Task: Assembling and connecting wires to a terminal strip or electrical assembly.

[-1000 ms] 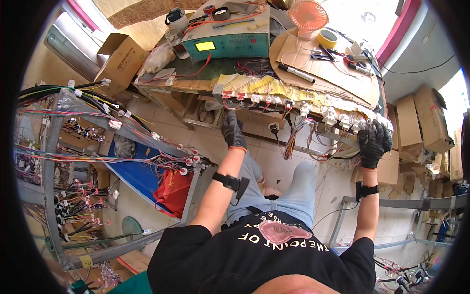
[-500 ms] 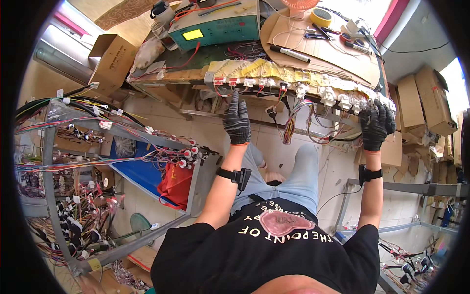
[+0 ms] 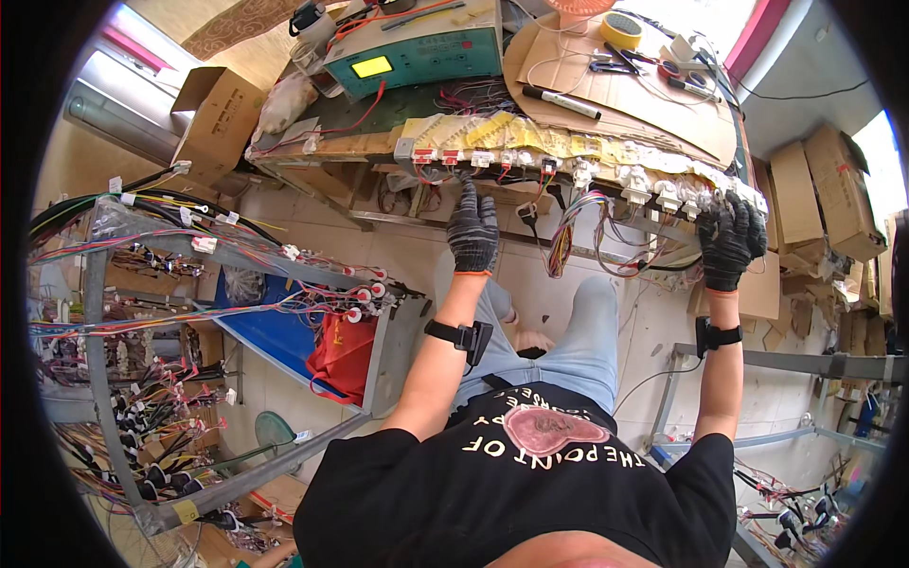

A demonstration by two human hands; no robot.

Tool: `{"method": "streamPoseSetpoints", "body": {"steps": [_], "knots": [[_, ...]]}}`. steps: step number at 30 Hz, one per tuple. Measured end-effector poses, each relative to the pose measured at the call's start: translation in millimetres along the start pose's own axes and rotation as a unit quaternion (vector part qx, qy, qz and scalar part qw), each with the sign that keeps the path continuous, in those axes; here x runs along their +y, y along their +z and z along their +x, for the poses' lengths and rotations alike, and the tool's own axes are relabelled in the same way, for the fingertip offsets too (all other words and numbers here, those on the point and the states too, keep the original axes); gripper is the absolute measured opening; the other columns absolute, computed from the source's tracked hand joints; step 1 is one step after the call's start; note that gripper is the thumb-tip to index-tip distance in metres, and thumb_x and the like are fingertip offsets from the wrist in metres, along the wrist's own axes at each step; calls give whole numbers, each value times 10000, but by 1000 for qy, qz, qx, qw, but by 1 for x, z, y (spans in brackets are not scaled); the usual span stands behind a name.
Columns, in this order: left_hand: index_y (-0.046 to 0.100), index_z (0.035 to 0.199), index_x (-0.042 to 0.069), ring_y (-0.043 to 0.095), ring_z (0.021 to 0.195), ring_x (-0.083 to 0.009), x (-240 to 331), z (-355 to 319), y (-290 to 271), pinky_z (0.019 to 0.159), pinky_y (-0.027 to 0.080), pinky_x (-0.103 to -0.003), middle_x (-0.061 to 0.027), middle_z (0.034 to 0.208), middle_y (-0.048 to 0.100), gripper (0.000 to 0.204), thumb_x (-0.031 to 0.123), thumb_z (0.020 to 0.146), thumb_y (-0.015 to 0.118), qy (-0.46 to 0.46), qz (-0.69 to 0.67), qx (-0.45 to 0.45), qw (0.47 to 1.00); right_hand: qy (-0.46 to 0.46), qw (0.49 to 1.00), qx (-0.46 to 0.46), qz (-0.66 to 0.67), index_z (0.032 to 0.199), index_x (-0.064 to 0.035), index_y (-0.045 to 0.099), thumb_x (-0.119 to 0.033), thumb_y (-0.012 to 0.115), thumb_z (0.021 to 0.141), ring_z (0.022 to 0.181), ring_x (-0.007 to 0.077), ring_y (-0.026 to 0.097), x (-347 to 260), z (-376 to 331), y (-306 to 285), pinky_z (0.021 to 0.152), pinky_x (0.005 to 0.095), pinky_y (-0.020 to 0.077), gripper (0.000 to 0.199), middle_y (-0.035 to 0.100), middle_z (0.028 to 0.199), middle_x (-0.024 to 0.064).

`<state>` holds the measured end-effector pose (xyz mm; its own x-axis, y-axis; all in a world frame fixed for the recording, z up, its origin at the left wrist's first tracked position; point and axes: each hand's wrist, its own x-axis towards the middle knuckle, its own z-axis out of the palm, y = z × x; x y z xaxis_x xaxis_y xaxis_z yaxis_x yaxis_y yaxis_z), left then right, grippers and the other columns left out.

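Note:
A row of red-tagged and white connectors [image 3: 530, 163] runs along the front edge of a workbench, with a bundle of coloured wires [image 3: 568, 232] hanging below it. My left hand [image 3: 472, 227], in a dark glove, reaches up with fingers stretched and fingertips touching the connectors near the row's left part. My right hand [image 3: 727, 237], also gloved, is curled around the white connectors [image 3: 705, 196] at the row's right end. Both wrists wear black bands.
On the bench stand a teal tester box with a yellow display [image 3: 417, 57], cardboard sheets [image 3: 615, 104], a marker [image 3: 561, 102] and a tape roll [image 3: 621, 28]. A metal rack [image 3: 218, 256] draped with wire harnesses stands at my left. Cardboard boxes [image 3: 814, 189] are stacked at the right.
The view has tilted, so the bench sits a little lower in the picture. My left hand's fingers have stretched up to the connector row. The right hand stays at the row's right end.

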<state>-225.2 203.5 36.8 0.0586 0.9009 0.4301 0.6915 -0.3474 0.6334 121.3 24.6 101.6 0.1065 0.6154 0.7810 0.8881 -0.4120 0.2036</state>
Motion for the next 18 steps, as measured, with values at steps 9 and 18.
{"method": "streamPoseSetpoints", "body": {"steps": [9, 18], "knots": [[635, 990, 48, 605, 716, -346, -17, 32, -11, 636, 473, -438, -198, 827, 631, 234, 234, 868, 564, 88, -10, 68, 994, -6, 1000, 6, 11, 960, -153, 625, -315, 647, 691, 1100, 266, 478, 2, 1, 1, 941, 452, 338, 314, 559, 1168, 21], [594, 946, -6, 513, 424, -120, -9, 62, -32, 401, 416, -281, -89, 640, 611, 191, 151, 887, 506, -151, -259, -230, 926, -4, 999, 27, 19, 968, -163, 624, -264, 670, 653, 1105, 265, 470, 1, 0, 2, 945, 458, 334, 334, 552, 1179, 7]]}}
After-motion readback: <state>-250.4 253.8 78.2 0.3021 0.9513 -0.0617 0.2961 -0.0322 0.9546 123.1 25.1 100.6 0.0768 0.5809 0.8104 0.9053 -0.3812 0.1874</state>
